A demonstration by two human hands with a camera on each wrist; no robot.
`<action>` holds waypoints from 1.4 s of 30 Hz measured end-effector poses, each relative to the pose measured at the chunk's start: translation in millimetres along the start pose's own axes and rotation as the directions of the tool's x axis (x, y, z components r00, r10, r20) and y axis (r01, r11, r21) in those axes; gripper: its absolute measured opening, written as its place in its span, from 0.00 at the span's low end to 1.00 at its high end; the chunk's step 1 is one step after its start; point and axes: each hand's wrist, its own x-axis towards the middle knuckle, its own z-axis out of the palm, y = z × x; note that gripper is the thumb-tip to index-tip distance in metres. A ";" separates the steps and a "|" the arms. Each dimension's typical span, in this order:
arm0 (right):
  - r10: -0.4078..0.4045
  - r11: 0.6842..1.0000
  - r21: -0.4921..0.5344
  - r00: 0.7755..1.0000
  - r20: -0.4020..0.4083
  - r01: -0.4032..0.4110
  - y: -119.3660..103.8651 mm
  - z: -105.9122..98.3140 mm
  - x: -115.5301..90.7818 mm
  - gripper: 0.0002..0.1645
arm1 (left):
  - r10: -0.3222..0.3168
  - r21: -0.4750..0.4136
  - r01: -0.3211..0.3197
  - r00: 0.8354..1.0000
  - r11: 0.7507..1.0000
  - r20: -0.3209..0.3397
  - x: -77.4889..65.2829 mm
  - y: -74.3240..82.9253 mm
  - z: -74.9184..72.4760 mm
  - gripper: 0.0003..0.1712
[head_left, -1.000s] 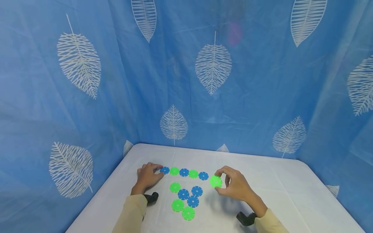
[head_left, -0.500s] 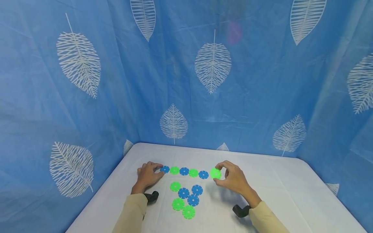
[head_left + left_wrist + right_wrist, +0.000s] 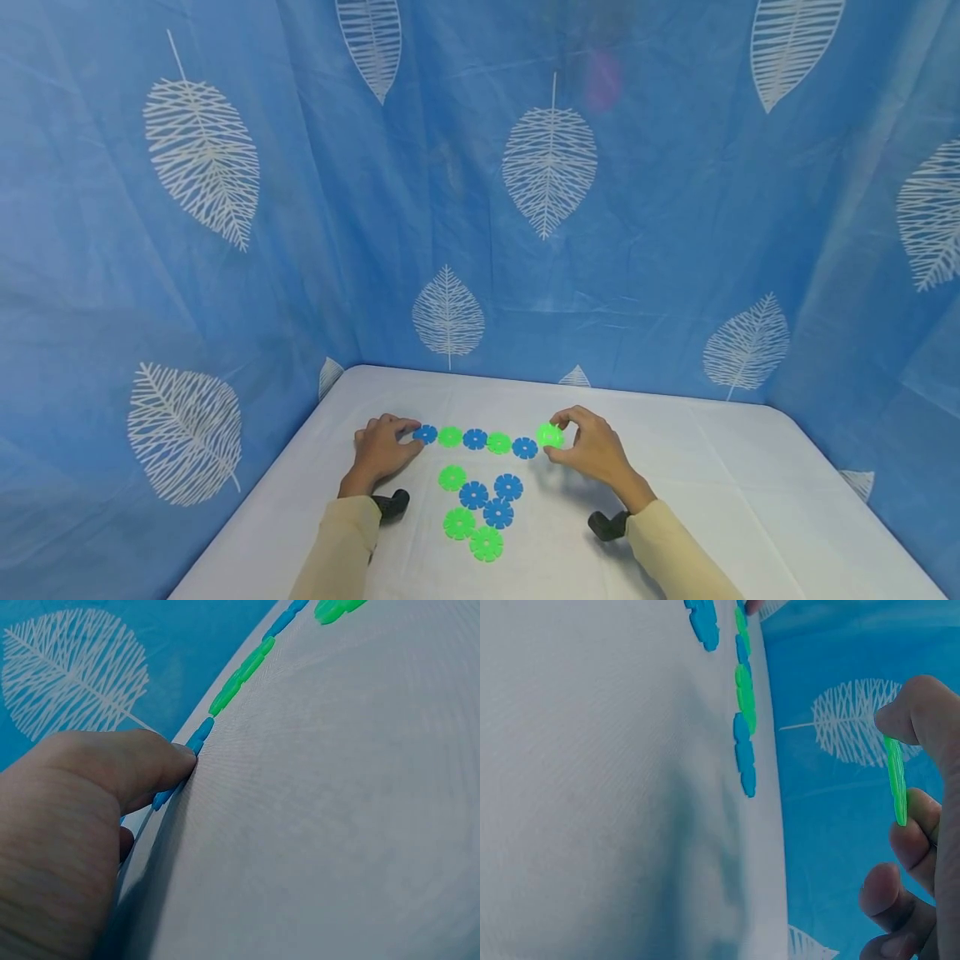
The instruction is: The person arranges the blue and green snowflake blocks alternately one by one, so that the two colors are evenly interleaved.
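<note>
My left hand (image 3: 380, 447) rests on the table and pinches, between thumb and index finger, the blue notched plastic disc (image 3: 426, 434) at the left end of a row. In the left wrist view the thumb (image 3: 180, 759) lies against that disc's edge. After it the row alternates green (image 3: 450, 437) and blue, ending in a blue disc (image 3: 525, 448). Just beyond that end, my right hand (image 3: 596, 446) pinches a green notched disc (image 3: 550, 436) by its edges. The right wrist view shows this green disc (image 3: 897, 780) edge-on, raised above the table, apart from the row.
Nearer to me lies a loose cluster of green (image 3: 487, 544) and blue discs (image 3: 498, 513), several in all. The white-covered table (image 3: 690, 467) meets a blue leaf-patterned curtain (image 3: 630, 275) behind and at the sides. Each wrist carries a black device (image 3: 609, 526).
My right hand has moved forward and slightly left, carrying the green disc closer to the row's right end. The left hand has stayed on the left blue disc.
</note>
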 end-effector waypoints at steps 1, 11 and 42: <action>0.015 1.000 0.003 1.000 0.002 -0.015 1.0 1.0 0.5 0.24 | 0.000 -0.001 0.000 1.000 1.000 -0.001 0.3 0.2 -0.1 0.21; 0.128 0.991 0.026 0.991 0.024 -0.129 9.9 16.3 0.7 0.24 | 0.001 -0.004 -0.001 1.000 1.000 -0.009 0.3 0.2 -0.5 0.20; 0.267 0.963 -0.012 0.953 0.143 -0.268 29.2 28.1 0.9 0.24 | -0.005 0.004 0.005 1.000 1.000 0.003 -1.4 3.1 -3.1 0.21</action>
